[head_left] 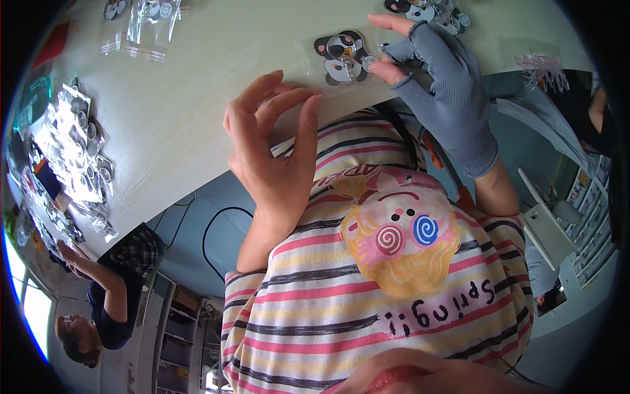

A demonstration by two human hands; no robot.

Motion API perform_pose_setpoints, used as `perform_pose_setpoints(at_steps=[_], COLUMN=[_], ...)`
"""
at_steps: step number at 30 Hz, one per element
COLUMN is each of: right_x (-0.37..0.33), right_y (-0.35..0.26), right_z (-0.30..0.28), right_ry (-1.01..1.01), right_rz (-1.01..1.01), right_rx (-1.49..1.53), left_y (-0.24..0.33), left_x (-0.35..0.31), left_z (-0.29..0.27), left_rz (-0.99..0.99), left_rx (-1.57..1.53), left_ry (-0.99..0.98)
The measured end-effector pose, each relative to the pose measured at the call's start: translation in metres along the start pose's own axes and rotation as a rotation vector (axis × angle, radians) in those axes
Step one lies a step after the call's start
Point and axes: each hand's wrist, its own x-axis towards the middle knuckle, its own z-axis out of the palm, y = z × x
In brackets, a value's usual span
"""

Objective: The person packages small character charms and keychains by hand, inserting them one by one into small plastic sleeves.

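A flat panda-shaped keychain [337, 65] with a metal ring and a small round tag lies in a clear plastic bag near the table's front edge. My left hand [279, 128] is bare and hovers just left of the bag, fingers curved and apart, nothing in them. On the other side is my right hand [446, 85], in a grey fingerless glove. Its thumb tip is by the round tag and its index finger is stretched out above; a gap shows between them. Whether the thumb touches the bag I cannot tell.
Bagged panda keychains [152, 16] lie at the far left, and more keychains [430, 13] lie beyond my right hand. A pile of shiny bagged pieces [82, 144] covers the table's left end. Pinkish-white strips [543, 71] hang at the right edge. Another person [108, 302] works at lower left.
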Motion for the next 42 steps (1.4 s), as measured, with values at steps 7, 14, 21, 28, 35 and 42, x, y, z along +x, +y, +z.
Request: perform_pose_setpoints(at_steps=[7,14,21,28,35,42], right_x=[0.001,0.002,-0.002,-0.014,-0.033,-0.025], right_y=[-0.002,-0.003,-0.001,-0.006,0.001,0.014], right_z=[-0.004,-0.006,-0.005,-0.004,0.002,-0.011], right_ry=[-0.010,-0.052,-0.056,0.043,0.088,0.171], right_rz=[-0.030,0.021,0.075,0.108,-0.243,-0.428], right_rx=[-0.064,-0.021,-0.049,-0.320,-0.484,-0.344], left_y=[-0.006,-0.006,-0.005,-0.010,-0.019,-0.026], left_x=[-0.010,-0.006,-0.011,-0.014,-0.018,-0.008], left_z=[-0.012,0.014,0.014,0.015,0.013,-0.001], left_rz=[0.707,0.711,0.553,0.531,0.526,0.479], left_rx=[0.388,0.742,0.741,0.721,0.595,0.462], left_ry=[-0.047,-0.251,-0.381,-0.430,-0.355,-0.170])
